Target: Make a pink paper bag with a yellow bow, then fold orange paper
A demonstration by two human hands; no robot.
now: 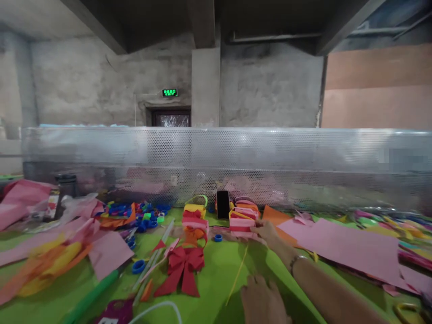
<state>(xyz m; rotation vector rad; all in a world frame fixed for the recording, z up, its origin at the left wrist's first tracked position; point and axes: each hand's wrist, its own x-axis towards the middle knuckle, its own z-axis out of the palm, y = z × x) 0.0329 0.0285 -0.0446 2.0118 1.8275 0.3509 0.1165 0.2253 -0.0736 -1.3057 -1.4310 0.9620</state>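
Observation:
My right hand (265, 231), with a bracelet at the wrist, reaches forward to a small pink, white and yellow striped felt bag (242, 223). Its fingers close on the bag's lower right corner. Nearer to me, my left hand (263, 300) lies palm down on the green table covering (216, 274), fingers stretched forward, holding nothing visible. A thin yellow strip (238, 272) runs just left of it. Left of the striped bag stands another small bag (195, 216) with a green handle and red bow. A large red bow (184, 270) lies in front of that one.
A dark-screened phone (222, 204) leans upright at the back. Blue tape rolls (218, 237), pink felt sheets (347, 247) and orange felt (276, 220) lie around. A green stick (92, 297) and purple scissors handles (116, 311) are front left. A perforated metal panel (216, 153) borders the back.

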